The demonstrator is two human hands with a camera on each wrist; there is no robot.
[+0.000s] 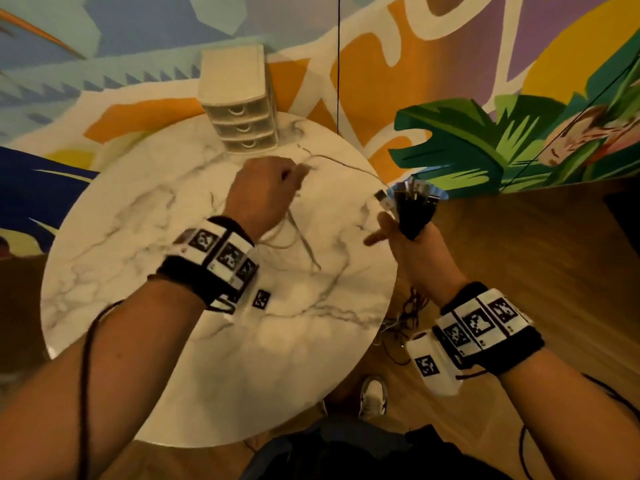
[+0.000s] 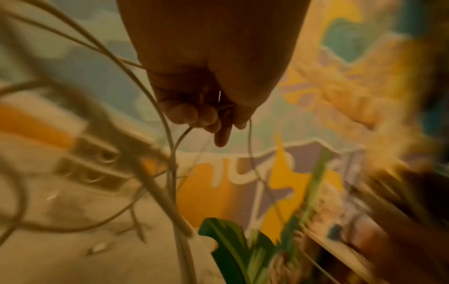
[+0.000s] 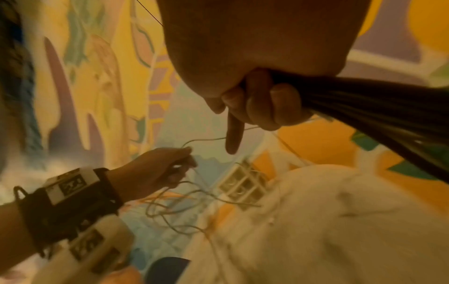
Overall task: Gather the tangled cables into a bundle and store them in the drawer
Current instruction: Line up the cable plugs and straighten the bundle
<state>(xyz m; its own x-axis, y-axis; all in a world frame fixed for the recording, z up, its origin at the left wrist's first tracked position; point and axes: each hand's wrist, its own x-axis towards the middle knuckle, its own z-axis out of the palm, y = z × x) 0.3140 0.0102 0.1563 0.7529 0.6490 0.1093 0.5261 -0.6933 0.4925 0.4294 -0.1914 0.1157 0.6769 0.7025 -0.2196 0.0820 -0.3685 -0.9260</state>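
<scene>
My left hand (image 1: 266, 192) is raised over the round marble table (image 1: 138, 244), its fingers (image 2: 194, 115) curled round thin pale cables (image 2: 170, 149) that hang in loops below it (image 1: 298, 237). One pale strand (image 1: 346, 164) runs from this hand toward the right hand. My right hand (image 1: 408, 244) is at the table's right edge and grips a bundle of black cables (image 1: 415, 209), plug ends fanned out on top, one white plug (image 1: 382, 199) among them. In the right wrist view the black bundle (image 3: 364, 103) leaves the fist to the right. A small white drawer unit (image 1: 239, 98) with three shut drawers stands at the table's far edge.
A painted mural wall (image 1: 450, 81) rises behind the table. Wooden floor (image 1: 519, 237) lies to the right, with more tangled dark cables (image 1: 405, 317) hanging or lying below the table's right edge. My shoe (image 1: 372, 396) shows near the table's front edge.
</scene>
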